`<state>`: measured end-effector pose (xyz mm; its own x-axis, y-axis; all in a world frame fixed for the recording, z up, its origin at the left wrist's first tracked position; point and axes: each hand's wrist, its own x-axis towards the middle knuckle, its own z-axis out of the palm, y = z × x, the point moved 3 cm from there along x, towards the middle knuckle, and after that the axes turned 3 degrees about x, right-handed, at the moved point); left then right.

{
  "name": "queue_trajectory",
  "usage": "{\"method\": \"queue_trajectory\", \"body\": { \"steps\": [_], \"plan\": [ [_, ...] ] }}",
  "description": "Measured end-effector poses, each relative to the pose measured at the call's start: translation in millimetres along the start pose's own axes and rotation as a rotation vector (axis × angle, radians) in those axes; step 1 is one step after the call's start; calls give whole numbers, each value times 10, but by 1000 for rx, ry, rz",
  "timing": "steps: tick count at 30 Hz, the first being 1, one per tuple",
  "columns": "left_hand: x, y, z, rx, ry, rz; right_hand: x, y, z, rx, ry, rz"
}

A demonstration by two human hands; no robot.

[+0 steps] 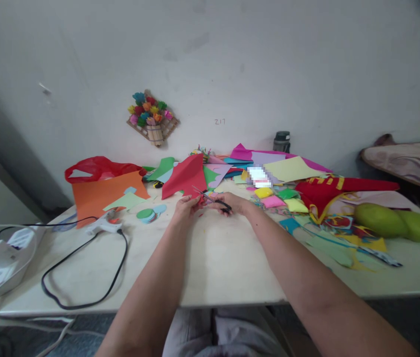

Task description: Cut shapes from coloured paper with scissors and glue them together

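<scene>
My right hand [229, 202] is closed round the black handles of a pair of scissors [224, 204], whose blades point up and left. The blades lie at the lower edge of a red sheet [186, 174], which stands up in front of my hands. My left hand [188, 206] pinches the lower part of that sheet, close to the blades. Small red scraps lie on the table just below. To the left of my left hand is a pile of green and blue paper circles [147, 214].
At the left are an orange sheet [101, 194], a white glue gun [106, 223] with a black cord, and a power strip [7, 258]. Coloured packets [273, 202], a red-and-yellow fabric piece [323, 196], scraps and a green gourd-shaped object [399, 223] lie at the right. A dark bottle [281, 142] stands behind.
</scene>
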<state>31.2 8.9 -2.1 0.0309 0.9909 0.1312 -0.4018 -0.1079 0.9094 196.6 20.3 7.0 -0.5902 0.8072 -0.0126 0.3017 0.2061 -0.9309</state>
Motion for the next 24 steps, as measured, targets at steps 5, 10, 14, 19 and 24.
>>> {"method": "queue_trajectory", "body": {
  "steps": [5,10,14,19,24],
  "plan": [
    [23,-20,-23,19,-18,6,2,0,4,-26,7,-2],
    [16,-15,-18,0,-37,9,-12,-18,7,-14,6,-8],
    [7,-6,-8,-10,-27,-1,-18,-37,9,-5,3,-16],
    [10,-3,3,5,-8,-13,22,1,6,-12,-7,12],
    [-3,4,15,-21,16,-26,28,18,6,-28,0,-13]
  ]
}}
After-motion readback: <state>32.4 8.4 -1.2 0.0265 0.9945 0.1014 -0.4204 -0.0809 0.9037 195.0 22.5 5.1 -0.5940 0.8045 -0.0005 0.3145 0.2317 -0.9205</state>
